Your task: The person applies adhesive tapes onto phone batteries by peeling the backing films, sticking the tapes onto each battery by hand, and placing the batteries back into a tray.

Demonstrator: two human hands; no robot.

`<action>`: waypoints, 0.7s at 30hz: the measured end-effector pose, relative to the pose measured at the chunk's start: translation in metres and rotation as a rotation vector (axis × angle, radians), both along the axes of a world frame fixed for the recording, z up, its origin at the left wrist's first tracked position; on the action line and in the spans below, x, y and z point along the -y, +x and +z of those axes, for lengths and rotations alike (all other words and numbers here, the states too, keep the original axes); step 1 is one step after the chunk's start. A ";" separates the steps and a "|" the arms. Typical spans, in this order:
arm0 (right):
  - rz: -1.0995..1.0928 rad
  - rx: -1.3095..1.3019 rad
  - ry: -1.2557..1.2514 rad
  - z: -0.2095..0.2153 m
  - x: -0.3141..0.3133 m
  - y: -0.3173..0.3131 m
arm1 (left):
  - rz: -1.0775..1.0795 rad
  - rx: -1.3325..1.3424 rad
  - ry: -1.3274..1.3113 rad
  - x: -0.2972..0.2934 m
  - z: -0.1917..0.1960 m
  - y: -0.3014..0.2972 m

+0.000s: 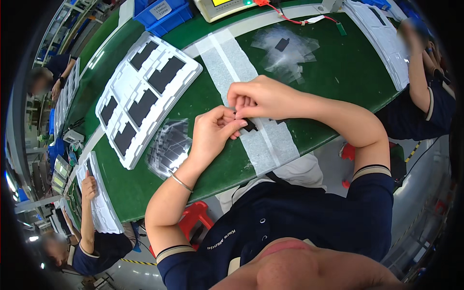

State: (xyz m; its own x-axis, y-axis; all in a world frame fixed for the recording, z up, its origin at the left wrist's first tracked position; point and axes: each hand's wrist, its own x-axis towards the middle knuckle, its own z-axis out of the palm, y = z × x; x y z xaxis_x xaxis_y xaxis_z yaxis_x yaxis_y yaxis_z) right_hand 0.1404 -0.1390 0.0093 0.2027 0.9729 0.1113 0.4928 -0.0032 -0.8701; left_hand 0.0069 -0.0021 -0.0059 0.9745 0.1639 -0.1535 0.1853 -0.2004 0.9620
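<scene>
Over the pale cloth strip (273,140), my two hands meet with fingertips pinched on a small flat black piece (249,125). My left hand (211,129) grips it from the left, thumb on top. From above, my right hand (258,99) pinches at its upper end, its other fingers curled. The fingers cover much of the piece. A bit of another black part (280,121) shows below my right wrist. Beside my left forearm lies a stack of clear plastic films (170,149). Further left, a white tray (113,92) holds several flat black pieces in its pockets.
A loose pile of clear films (290,58) with a black piece lies beyond my right hand. Along the back stand a blue bin (164,21) and an instrument (212,12) with a red cable (299,21). Another white tray (382,43) lies right. Co-workers sit at both sides.
</scene>
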 end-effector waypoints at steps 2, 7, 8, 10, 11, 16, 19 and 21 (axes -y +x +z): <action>0.002 -0.018 -0.036 0.001 -0.003 0.001 | 0.020 0.051 -0.044 0.000 -0.001 -0.001; 0.045 -0.563 -0.079 -0.004 -0.006 0.014 | 0.011 0.199 -0.032 -0.006 -0.006 0.000; 0.052 -0.563 -0.102 -0.003 -0.006 0.017 | 0.013 0.204 -0.032 -0.006 -0.006 0.000; 0.060 -0.528 -0.096 -0.002 -0.003 0.019 | -0.010 0.222 -0.054 -0.007 -0.007 0.002; 0.065 -0.499 -0.089 -0.001 -0.002 0.019 | -0.012 0.230 -0.054 -0.008 -0.007 0.002; 0.190 -0.040 0.095 0.006 0.002 0.014 | -0.061 0.062 -0.290 -0.017 -0.004 0.000; 0.345 0.141 0.234 0.002 0.002 0.006 | -0.106 0.009 -0.305 -0.024 -0.004 0.002; 0.341 0.118 0.167 0.004 0.007 0.006 | -0.142 0.022 -0.289 -0.022 -0.004 0.004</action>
